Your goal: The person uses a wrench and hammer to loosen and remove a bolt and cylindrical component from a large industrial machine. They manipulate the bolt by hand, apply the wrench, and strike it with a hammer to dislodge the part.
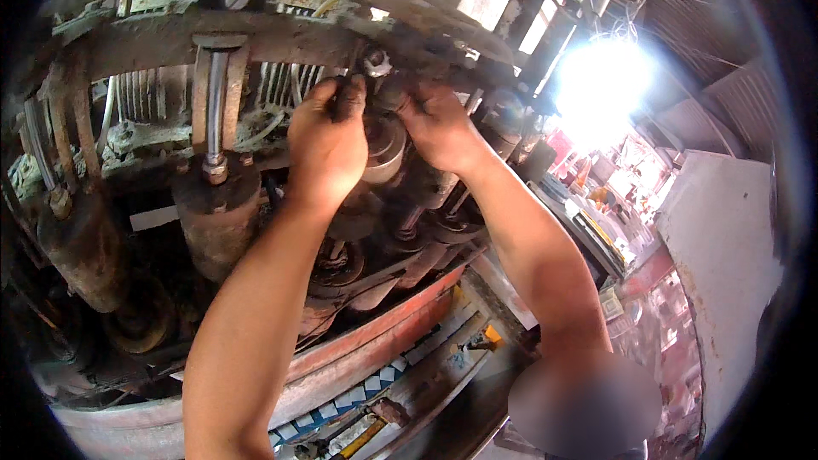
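Note:
Both my arms reach up to a large, grimy machine with a row of hanging metal cylinders. My left hand [328, 140] is closed, its blackened fingertips curled just below a shiny round metal fitting [377, 63] on the machine's beam. Across from it, my right hand [436, 126] is also closed, with dark fingers bent in at the other side of that fitting. What lies between the fingers of each hand is hidden. Directly beneath them hangs a greasy cylinder [383, 153]. To the left, another cylinder [217, 221] hangs from a bright steel rod [216, 106].
A curved reddish rim [375, 341] runs along the machine's lower front. Below it lies a yellow-handled tool [365, 439]. On the right are a glaring bright light [603, 77], a cluttered bench [601, 234] and a pale metal panel [720, 247].

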`<state>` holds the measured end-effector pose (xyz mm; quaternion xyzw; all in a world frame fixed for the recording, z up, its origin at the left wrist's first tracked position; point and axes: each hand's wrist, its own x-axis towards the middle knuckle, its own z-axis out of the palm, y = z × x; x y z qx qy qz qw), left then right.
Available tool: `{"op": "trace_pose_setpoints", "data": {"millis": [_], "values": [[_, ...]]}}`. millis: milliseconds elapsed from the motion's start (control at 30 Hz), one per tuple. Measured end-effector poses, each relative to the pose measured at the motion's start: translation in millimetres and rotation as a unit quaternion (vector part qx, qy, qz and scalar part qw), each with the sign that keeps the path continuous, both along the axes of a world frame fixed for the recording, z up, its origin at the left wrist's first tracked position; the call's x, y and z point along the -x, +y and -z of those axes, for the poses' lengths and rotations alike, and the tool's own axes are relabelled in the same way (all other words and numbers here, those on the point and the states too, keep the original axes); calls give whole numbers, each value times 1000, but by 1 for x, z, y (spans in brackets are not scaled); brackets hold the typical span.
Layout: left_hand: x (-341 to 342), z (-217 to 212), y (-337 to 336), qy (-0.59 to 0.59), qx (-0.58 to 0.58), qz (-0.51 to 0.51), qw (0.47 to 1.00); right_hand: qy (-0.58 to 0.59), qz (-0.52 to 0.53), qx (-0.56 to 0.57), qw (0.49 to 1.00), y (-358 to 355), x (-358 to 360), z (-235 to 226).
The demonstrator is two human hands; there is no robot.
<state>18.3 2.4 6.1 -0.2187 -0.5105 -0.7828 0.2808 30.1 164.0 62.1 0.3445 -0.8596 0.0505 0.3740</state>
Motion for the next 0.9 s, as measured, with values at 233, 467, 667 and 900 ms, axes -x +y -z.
{"op": "trace_pose_setpoints", "data": {"millis": [233, 467, 667, 900], "values": [[4, 7, 5, 70, 38, -99, 992, -37, 0, 36, 999, -2, -27, -8], [8, 6, 5, 5, -14, 26, 1000, -92, 169, 108, 975, -18, -40, -47], [5, 8, 7, 24, -27, 11, 999, -51, 61, 89, 993, -7, -26, -45], [9, 8, 5, -2, -25, 32, 999, -189, 142, 127, 963, -10, -28, -51]]}}
